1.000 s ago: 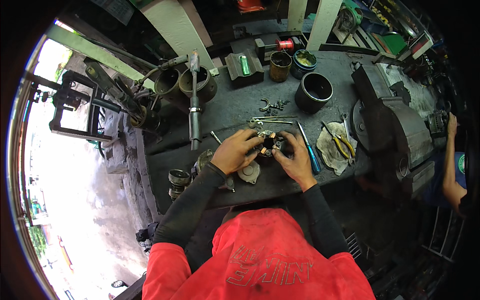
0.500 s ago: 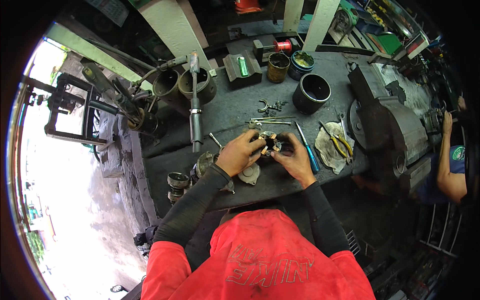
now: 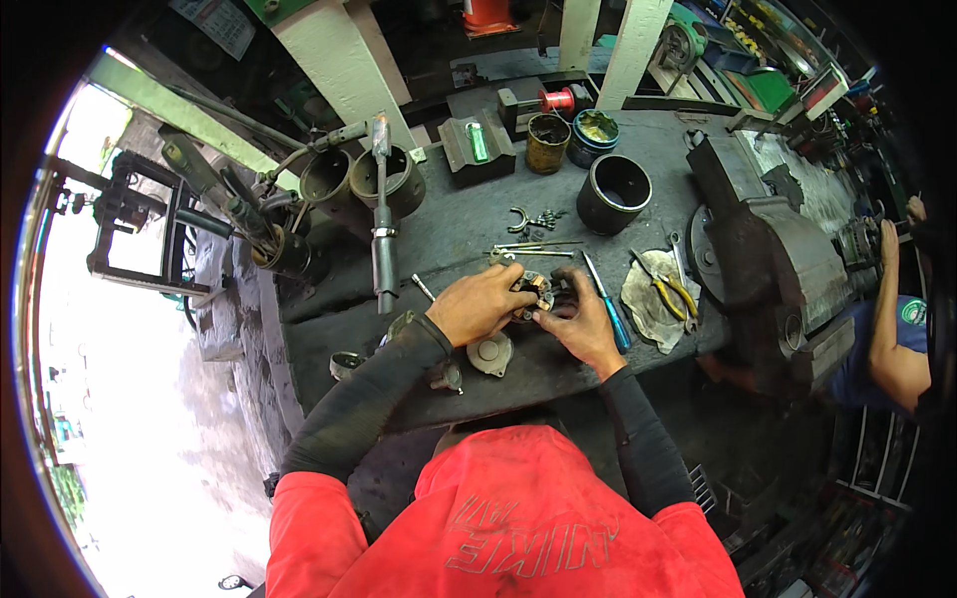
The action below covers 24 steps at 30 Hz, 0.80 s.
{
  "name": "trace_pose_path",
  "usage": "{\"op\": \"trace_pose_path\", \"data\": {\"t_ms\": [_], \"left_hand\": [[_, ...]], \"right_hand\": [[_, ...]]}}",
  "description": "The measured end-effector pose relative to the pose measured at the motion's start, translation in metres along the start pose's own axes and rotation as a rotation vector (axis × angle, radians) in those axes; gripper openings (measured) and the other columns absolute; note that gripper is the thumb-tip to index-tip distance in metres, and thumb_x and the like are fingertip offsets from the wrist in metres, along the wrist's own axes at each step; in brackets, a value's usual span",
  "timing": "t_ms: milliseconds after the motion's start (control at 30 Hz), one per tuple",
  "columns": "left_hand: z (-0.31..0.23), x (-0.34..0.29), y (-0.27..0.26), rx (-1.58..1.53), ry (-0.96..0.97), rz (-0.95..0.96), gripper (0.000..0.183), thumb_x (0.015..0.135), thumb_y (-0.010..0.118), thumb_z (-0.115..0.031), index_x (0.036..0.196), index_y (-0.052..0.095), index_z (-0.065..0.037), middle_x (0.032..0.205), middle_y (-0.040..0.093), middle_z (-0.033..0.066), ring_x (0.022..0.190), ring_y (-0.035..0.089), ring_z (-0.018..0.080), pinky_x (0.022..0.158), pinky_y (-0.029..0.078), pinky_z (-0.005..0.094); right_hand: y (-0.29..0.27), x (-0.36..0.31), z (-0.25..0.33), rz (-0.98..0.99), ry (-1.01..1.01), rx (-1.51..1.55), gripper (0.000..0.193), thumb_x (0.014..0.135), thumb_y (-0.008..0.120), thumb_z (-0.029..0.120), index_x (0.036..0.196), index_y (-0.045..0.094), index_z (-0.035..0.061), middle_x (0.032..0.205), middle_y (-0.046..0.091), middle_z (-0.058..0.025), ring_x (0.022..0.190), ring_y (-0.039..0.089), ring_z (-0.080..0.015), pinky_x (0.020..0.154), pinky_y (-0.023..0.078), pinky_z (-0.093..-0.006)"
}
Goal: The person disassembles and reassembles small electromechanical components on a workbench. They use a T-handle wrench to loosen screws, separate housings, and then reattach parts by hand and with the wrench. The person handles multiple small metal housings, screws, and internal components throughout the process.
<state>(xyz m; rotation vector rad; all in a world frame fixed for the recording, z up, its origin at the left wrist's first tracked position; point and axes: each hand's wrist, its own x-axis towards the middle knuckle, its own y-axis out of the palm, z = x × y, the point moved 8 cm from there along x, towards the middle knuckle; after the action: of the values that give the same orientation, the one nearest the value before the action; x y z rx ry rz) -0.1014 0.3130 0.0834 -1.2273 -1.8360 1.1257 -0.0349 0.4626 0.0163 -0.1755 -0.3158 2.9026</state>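
Observation:
Over the front of the dark workbench point(image 3: 449, 234), both my hands hold a small round brush holder point(image 3: 539, 286) with copper-coloured blocks on it. My left hand point(image 3: 477, 305) grips its left side, fingers bent over the rim. From the right, my right hand point(image 3: 586, 327) closes on it with thumb and fingers; some fingertips are hidden. Just below my left hand lies a grey metal end cap point(image 3: 489, 356). Thin metal rods point(image 3: 541, 244) rest beyond my fingers, with a fork-shaped piece point(image 3: 518, 218) and small bolts point(image 3: 547, 219) farther back. A blue-handled screwdriver point(image 3: 614, 317) lies right of my right hand.
Yellow-handled pliers point(image 3: 671, 295) and a wrench point(image 3: 679, 261) lie on a stained cloth point(image 3: 643, 317). A big vise point(image 3: 768, 261) stands at right, with another person's arm point(image 3: 885, 299) beyond. A black cylinder point(image 3: 608, 211), open cans point(image 3: 546, 154) and metal cylinders point(image 3: 404, 189) stand farther back.
The brush holder has turned and tilted between my hands, both still gripping it. My left forearm has swung outward, covering more of the metal parts beside it. The view has shifted slightly.

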Motion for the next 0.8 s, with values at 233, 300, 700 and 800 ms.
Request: {"op": "trace_pose_path", "data": {"t_ms": [233,300,700,800], "left_hand": [[-0.002,0.012,0.001,0.065,0.032,0.113,0.035,0.091,0.075,-0.016,0.126,0.073,-0.013,0.111,0.059,0.0097,0.104,0.067,0.0302,0.086,0.059,0.0454],[-0.003,0.018,0.003,0.132,0.043,0.159,0.031,0.091,0.075,-0.017,0.122,0.075,-0.013,0.111,0.061,0.0087,0.103,0.068,0.0298,0.086,0.059,0.0450],[-0.005,0.039,0.008,0.267,0.115,0.351,0.031,0.084,0.076,-0.014,0.115,0.078,-0.011,0.109,0.069,0.0065,0.101,0.070,0.0311,0.092,0.059,0.0446],[-0.001,0.035,0.003,0.149,0.054,0.278,0.032,0.085,0.076,-0.014,0.117,0.077,-0.009,0.107,0.069,0.0085,0.100,0.070,0.0336,0.092,0.058,0.0460]], "right_hand": [[-0.003,0.001,0.006,-0.007,-0.024,-0.028,0.058,0.083,0.090,0.010,0.130,0.057,0.0012,0.115,0.077,-0.0187,0.100,0.081,-0.0283,0.085,0.064,-0.0385],[-0.003,0.002,0.004,-0.001,-0.009,-0.041,0.058,0.083,0.091,0.011,0.130,0.058,0.0012,0.114,0.077,-0.0183,0.099,0.081,-0.0283,0.085,0.064,-0.0387],[-0.006,0.005,0.005,0.023,0.000,-0.111,0.059,0.081,0.092,0.018,0.127,0.059,0.0024,0.109,0.078,-0.0184,0.093,0.081,-0.0288,0.080,0.063,-0.0397],[-0.006,0.005,0.004,0.021,0.006,-0.083,0.058,0.081,0.092,0.017,0.127,0.059,0.0026,0.108,0.078,-0.0176,0.092,0.081,-0.0284,0.080,0.063,-0.0395]]}}
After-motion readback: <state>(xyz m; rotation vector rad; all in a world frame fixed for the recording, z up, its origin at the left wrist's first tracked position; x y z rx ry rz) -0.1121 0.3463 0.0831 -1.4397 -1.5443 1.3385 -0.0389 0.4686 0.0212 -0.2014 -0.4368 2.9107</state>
